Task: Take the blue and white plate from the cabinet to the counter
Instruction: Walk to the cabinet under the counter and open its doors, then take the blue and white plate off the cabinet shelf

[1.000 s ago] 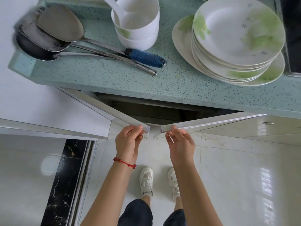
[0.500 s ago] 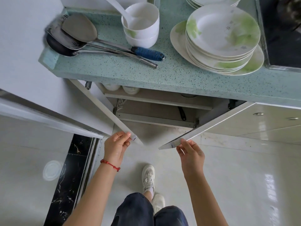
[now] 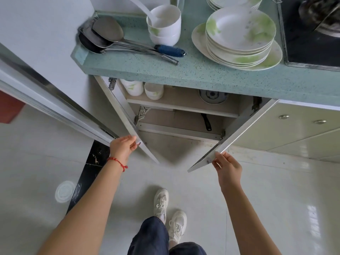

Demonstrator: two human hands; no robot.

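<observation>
Both cabinet doors stand wide open below the table (image 3: 211,74). The left hand (image 3: 122,148) has its fingers curled around the edge of the left door (image 3: 127,120), a red string on its wrist. The right hand (image 3: 227,167) pinches the lower corner of the right door (image 3: 237,133) between thumb and fingers.

Inside the cabinet (image 3: 184,105), on the upper shelf, stacked white bowls (image 3: 143,88) sit at the left. Further right a round blue-grey dish (image 3: 211,95) lies half hidden under the table's edge; whether that is the blue and white plate, I cannot tell. A black handle (image 3: 206,121) pokes out on the shelf below.

Up on the table: metal ladles (image 3: 104,36), two nested bowls with a white spoon (image 3: 163,27), and a stack of green-patterned plates (image 3: 239,35) beside the stove (image 3: 312,32).
</observation>
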